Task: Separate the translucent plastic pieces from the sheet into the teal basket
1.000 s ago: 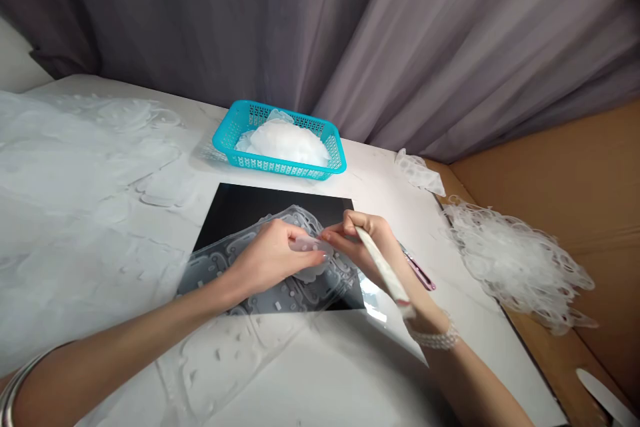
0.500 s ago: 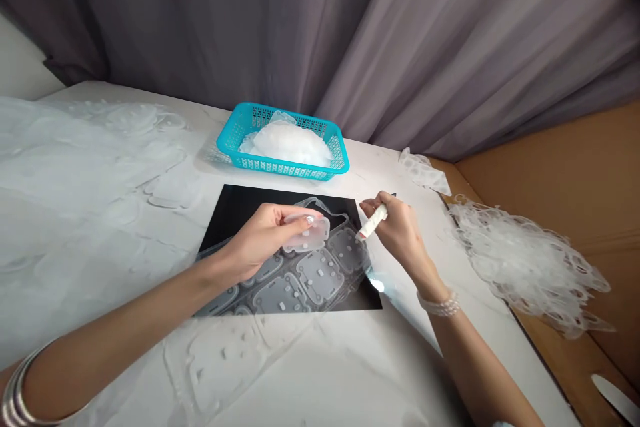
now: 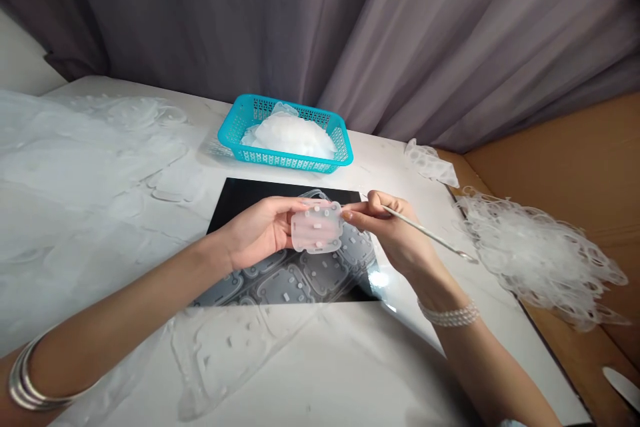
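My left hand (image 3: pixel 260 230) is closed on the edge of a small translucent plastic piece (image 3: pixel 316 230), flat with rounded corners and little raised studs. My right hand (image 3: pixel 395 227) meets the piece's right edge with its thumb and forefinger. A slim pale tool (image 3: pixel 425 232) with a small spoon-like end is tucked in that hand, its end pointing to the lower right. Below both hands a clear moulded plastic sheet (image 3: pixel 240 340) with several similar pieces in it lies partly over a black mat (image 3: pixel 237 197). The left fingers behind the piece are partly hidden.
A blue basket (image 3: pixel 295 163) heaped with translucent pieces stands behind the mat. On the left is a large pile of clear plastic sheets (image 3: pixel 75 167). Emptied plastic frames (image 3: pixel 540 253) are heaped at the right by a brown cardboard panel (image 3: pixel 565 167). A grey curtain (image 3: pixel 225 27) hangs behind.
The plastic piece has moved right and now faces up toward me. My right hand has come in to touch its edge, and the tool has swung round to point lower right.
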{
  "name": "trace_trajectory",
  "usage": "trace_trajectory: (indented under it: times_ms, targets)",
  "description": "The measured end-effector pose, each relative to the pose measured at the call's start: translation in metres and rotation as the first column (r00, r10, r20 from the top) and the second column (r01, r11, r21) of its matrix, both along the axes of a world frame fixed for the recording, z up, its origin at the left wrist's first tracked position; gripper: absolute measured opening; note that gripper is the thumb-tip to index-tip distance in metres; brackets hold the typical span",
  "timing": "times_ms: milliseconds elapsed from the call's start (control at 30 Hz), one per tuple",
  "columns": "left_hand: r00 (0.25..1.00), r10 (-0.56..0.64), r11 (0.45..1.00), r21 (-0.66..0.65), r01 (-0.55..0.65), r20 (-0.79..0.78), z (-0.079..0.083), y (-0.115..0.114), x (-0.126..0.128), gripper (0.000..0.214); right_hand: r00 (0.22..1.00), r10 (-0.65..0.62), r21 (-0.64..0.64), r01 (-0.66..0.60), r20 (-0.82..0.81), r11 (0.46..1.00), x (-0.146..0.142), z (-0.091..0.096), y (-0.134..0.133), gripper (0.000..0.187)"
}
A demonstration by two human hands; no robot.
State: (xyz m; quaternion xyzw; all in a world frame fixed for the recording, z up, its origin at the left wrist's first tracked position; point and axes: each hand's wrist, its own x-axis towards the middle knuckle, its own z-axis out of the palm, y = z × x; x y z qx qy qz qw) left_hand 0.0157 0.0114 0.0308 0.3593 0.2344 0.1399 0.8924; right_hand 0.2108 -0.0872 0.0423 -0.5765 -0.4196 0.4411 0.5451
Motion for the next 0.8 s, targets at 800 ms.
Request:
trace_trajectory:
  times_ms: [800]
  targets:
    - [0.982, -0.123, 0.990, -0.092, 0.111, -0.142, -0.001, 0.017, -0.007, 0.061, 0.998, 0.048, 0.093, -0.044, -0.036, 0.995, -0.004, 0.012, -0.005, 0.044]
